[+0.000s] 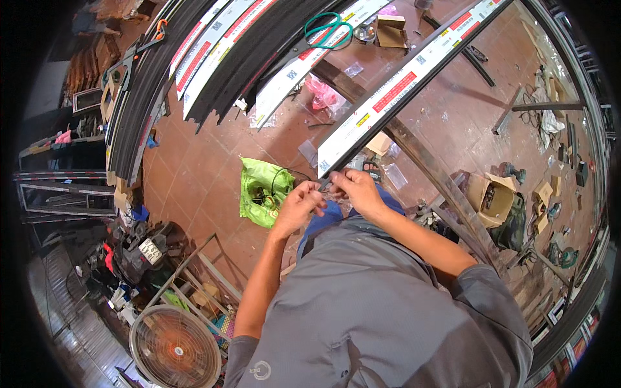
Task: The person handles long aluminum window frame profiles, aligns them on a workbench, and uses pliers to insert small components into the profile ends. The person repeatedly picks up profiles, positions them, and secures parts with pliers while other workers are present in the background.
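My left hand (301, 202) and my right hand (356, 189) are close together at the near end of a long profile (372, 111) with white film and red labels. Its end is cut at a slant. A thin black strip (347, 158) runs along the profile's near edge and reaches my fingers. The fingers of my right hand are closed in a pinch on the strip by the profile's corner. My left fingers are curled together just left of it, around a small dark end that I cannot make out.
Several more film-covered profiles (291, 84) lie at the far left, with green-handled scissors (326, 32) on them. A lime-green bag (257, 193) sits on the tiled floor. A dark beam (436, 169) and a cardboard box (493, 199) are at right, a round fan (176, 346) at lower left.
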The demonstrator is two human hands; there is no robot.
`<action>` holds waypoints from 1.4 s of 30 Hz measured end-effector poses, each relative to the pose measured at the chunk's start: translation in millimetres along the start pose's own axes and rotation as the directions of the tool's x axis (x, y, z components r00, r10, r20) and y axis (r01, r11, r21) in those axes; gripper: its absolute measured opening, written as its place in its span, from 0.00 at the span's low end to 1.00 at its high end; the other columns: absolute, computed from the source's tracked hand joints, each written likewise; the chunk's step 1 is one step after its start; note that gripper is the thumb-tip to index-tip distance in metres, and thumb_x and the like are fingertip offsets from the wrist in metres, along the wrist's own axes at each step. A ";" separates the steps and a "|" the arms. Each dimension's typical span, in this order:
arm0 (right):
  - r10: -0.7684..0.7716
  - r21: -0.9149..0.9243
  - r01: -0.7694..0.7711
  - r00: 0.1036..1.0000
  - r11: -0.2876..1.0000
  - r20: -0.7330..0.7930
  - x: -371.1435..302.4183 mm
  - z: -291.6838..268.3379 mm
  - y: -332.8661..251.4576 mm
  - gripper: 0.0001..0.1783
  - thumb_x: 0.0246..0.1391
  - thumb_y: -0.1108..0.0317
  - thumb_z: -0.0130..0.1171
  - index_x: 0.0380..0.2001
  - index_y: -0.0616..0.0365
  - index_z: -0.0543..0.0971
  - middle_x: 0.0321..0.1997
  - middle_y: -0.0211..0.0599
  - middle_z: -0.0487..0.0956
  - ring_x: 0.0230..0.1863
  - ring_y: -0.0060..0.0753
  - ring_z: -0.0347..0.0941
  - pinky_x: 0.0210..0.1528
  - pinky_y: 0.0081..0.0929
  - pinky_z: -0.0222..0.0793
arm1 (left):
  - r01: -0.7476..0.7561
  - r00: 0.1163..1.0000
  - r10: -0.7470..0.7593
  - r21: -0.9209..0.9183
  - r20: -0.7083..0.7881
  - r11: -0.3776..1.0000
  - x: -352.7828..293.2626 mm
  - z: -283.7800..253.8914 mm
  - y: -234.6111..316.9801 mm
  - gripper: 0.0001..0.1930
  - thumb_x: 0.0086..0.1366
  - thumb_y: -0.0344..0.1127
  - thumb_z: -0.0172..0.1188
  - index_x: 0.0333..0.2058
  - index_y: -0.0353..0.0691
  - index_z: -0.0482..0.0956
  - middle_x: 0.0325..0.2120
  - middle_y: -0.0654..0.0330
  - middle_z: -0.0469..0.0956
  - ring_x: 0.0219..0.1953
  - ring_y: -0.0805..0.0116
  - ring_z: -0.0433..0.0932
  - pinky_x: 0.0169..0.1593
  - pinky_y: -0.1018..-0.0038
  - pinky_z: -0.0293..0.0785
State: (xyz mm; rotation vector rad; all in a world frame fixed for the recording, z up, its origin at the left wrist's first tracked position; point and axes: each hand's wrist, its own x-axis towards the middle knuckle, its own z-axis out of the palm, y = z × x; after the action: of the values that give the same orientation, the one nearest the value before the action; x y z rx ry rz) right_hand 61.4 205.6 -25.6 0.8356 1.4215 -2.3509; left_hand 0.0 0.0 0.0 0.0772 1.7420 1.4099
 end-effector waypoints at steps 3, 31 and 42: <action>-0.024 -0.047 0.021 0.998 0.999 -0.058 5.8 -2.0 -2.9 0.19 0.65 0.57 0.67 0.30 0.65 0.83 0.28 0.35 0.83 0.29 0.20 0.77 0.30 0.21 0.72 | 0.077 0.993 -0.078 0.016 0.085 0.997 -2.9 -26.9 -28.2 0.19 0.68 0.48 0.68 0.41 0.35 0.83 0.28 0.58 0.81 0.32 0.71 0.79 0.38 0.70 0.75; -0.203 -0.517 0.030 0.937 0.855 -0.283 -2.3 5.6 -22.2 0.22 0.58 0.53 0.58 0.27 0.64 0.85 0.24 0.47 0.84 0.28 0.43 0.82 0.35 0.40 0.74 | -0.061 0.993 0.087 -0.289 0.077 0.955 47.9 6.4 27.7 0.33 0.75 0.59 0.58 0.59 0.30 0.73 0.46 0.51 0.83 0.44 0.69 0.83 0.48 0.74 0.79; -0.334 -0.678 -0.050 0.842 0.734 -0.424 -16.6 28.3 -36.6 0.26 0.62 0.47 0.57 0.28 0.62 0.83 0.26 0.53 0.82 0.31 0.52 0.80 0.35 0.47 0.73 | 0.162 0.951 -0.115 -0.147 0.288 0.976 58.1 9.0 45.7 0.33 0.75 0.68 0.48 0.48 0.38 0.75 0.21 0.58 0.81 0.15 0.73 0.76 0.16 0.80 0.65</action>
State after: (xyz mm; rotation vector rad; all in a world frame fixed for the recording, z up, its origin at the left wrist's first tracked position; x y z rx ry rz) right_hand 46.9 197.5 20.6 1.2020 2.4277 -1.4875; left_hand -50.8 54.3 4.3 0.0563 1.3665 1.3656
